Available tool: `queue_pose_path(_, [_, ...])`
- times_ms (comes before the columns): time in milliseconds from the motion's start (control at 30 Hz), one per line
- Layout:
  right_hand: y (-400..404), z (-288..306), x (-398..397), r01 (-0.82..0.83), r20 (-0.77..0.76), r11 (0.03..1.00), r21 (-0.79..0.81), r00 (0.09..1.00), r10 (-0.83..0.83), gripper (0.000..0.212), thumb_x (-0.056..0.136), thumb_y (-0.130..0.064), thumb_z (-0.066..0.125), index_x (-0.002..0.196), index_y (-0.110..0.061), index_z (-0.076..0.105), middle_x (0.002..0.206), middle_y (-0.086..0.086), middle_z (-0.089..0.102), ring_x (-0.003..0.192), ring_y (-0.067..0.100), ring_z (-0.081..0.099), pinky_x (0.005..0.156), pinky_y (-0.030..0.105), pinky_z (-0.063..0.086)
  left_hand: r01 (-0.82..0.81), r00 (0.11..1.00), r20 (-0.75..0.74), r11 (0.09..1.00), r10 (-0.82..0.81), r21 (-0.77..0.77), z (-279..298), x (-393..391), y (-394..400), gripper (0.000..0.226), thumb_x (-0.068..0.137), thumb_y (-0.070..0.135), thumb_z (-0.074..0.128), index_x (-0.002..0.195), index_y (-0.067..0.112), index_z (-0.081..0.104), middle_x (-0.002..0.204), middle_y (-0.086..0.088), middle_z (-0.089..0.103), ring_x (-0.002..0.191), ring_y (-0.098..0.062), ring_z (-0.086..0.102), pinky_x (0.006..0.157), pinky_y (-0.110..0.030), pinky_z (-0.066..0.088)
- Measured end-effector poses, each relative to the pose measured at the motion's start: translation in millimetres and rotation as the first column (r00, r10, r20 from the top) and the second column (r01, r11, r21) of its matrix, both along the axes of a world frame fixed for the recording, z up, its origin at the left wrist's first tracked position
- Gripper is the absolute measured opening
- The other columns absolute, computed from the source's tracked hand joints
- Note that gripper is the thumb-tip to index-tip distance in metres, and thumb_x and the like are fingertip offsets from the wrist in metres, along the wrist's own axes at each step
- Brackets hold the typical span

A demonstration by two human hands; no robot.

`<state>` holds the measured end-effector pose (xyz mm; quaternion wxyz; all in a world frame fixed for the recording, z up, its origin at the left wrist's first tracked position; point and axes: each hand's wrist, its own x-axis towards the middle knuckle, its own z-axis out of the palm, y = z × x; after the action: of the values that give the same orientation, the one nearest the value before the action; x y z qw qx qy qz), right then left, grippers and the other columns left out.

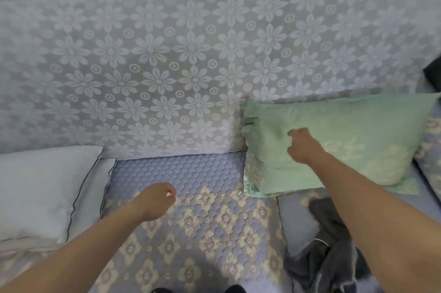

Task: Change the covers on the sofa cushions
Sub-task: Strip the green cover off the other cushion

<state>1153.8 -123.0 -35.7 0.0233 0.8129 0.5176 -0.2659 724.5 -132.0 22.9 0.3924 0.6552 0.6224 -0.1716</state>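
- green cushion [334, 140] leans on the sofa back, right side of the seat.
- right hand [301, 147] over its front face, fingers curled; grip on fabric cannot be told.
- left hand [157, 202] loosely curled above the quilted seat [191, 173], holding nothing.
- white cushion [40, 187] far left.
- grey cloth [331, 245] lies crumpled in front of the green cushion.

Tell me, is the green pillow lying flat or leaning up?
Leaning up. The green pillow rests its top edge against the flowery backrest cover, its bottom edge on the seat.
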Motion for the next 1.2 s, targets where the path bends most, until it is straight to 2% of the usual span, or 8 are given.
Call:
queue_pose_path(200, [59.0, -28.6, 87.2, -0.087, 0.17, 0.992, -0.087, 0.98, 0.101, 0.099, 0.089, -0.027, 0.066, 0.159, -0.025, -0.003, 0.166, 0.008, -0.018, 0.135, 0.04, 0.047, 0.106, 0.047, 0.042, -0.087, 0.996, 0.023, 0.996, 0.086, 0.03, -2.8, 54.7, 16.1, 0.031, 0.105, 0.031, 0.047, 0.134, 0.027, 0.056, 0.144, -0.003, 0.049, 0.099, -0.02, 0.065, 0.072, -0.024, 0.044])
queue_pose_path(300, [65.8, -53.8, 105.3, -0.056, 0.155, 0.992, -0.115, 0.985, 0.074, 0.116, 0.083, -0.034, 0.073, 0.157, -0.019, -0.015, 0.166, 0.015, 0.005, 0.137, 0.038, 0.045, 0.109, 0.049, 0.039, -0.073, 0.997, 0.016, 0.997, 0.073, 0.01, -10.6, 61.4, 11.0, 0.031, 0.104, 0.035, 0.049, 0.133, 0.029, 0.057, 0.141, -0.001, 0.05, 0.087, -0.011, 0.061, 0.074, -0.023, 0.047])
queue_pose_path(433, [49.6, -71.2, 105.0, -0.041, 0.151, 0.99, -0.135, 0.987, 0.061, 0.08, 0.083, -0.034, 0.071, 0.149, -0.015, 0.03, 0.13, 0.016, 0.061, 0.118, 0.034, 0.06, 0.101, 0.046, 0.049, -0.012, 1.0, -0.019, 0.998, 0.011, -0.055, -14.3, 67.6, 4.8, 0.032, 0.104, 0.038, 0.049, 0.133, 0.029, 0.057, 0.146, 0.003, 0.05, 0.119, -0.013, 0.056, 0.093, -0.024, 0.043])
queue_pose_path(667, [-8.6, -17.2, 64.4, -0.08, 0.138, 0.996, -0.031, 0.987, 0.083, 0.028, 0.095, -0.034, 0.05, 0.119, -0.028, 0.063, 0.122, 0.007, 0.067, 0.112, 0.031, 0.063, 0.089, 0.04, 0.05, 0.13, 0.99, 0.05, 0.991, -0.132, 0.039, -0.7, 131.0, 2.5, 0.058, 0.099, 0.046, 0.057, 0.151, 0.035, 0.035, 0.161, 0.0, 0.027, 0.142, -0.019, 0.037, 0.111, -0.031, 0.037])
queue_pose_path(867, [-67.1, 42.6, -44.5, -0.21, 0.082, 0.958, 0.194, 0.977, 0.198, 0.037, 0.081, -0.021, 0.065, 0.118, -0.027, 0.065, 0.111, 0.002, 0.07, 0.103, 0.027, 0.067, 0.083, 0.036, 0.052, 0.618, 0.755, -0.306, 0.474, -0.58, 0.627, 5.0, 168.9, -1.6, 0.118, 0.07, 0.073, 0.068, 0.161, 0.024, 0.01, 0.167, -0.012, 0.015, 0.155, -0.038, 0.009, 0.124, -0.059, 0.006])
queue_pose_path(967, [-93.4, 54.8, -128.0, -0.257, -0.092, 0.895, 0.366, 0.946, 0.309, 0.048, 0.073, -0.027, 0.077, 0.119, -0.026, 0.065, 0.107, 0.002, 0.066, 0.096, 0.026, 0.068, 0.08, 0.036, 0.055, 0.658, 0.741, -0.354, 0.508, -0.571, 0.556, 3.5, 135.3, -5.6, 0.101, 0.054, 0.064, 0.079, 0.139, 0.019, 0.049, 0.111, -0.01, 0.067, 0.109, -0.033, 0.064, 0.099, -0.056, 0.043])
queue_pose_path(1067, [-115.5, 54.8, -171.6, -0.27, -0.315, 0.909, 0.318, 0.874, 0.37, 0.061, 0.089, -0.037, 0.065, 0.146, -0.034, 0.042, 0.14, -0.002, 0.041, 0.118, 0.026, 0.055, 0.101, 0.037, 0.045, 0.738, 0.651, -0.399, 0.414, -0.646, 0.533, -0.5, 51.7, -16.1, 0.029, 0.064, 0.035, 0.056, 0.092, 0.031, 0.059, 0.075, 0.006, 0.061, 0.069, -0.024, 0.065, 0.066, -0.039, 0.045])
queue_pose_path(1200, [-142.8, 8.0, -153.5, -0.52, 0.142, 0.836, 0.173, 0.853, 0.501, 0.126, 0.06, -0.05, 0.085, 0.159, -0.03, 0.008, 0.166, 0.007, -0.002, 0.151, 0.037, 0.004, 0.118, 0.058, -0.001, 0.795, 0.601, -0.408, 0.463, -0.687, 0.393, -14.8, -88.0, -47.8, 0.043, 0.051, 0.038, 0.064, 0.094, 0.036, 0.064, 0.078, 0.013, 0.058, 0.071, -0.017, 0.063, 0.062, -0.034, 0.047])
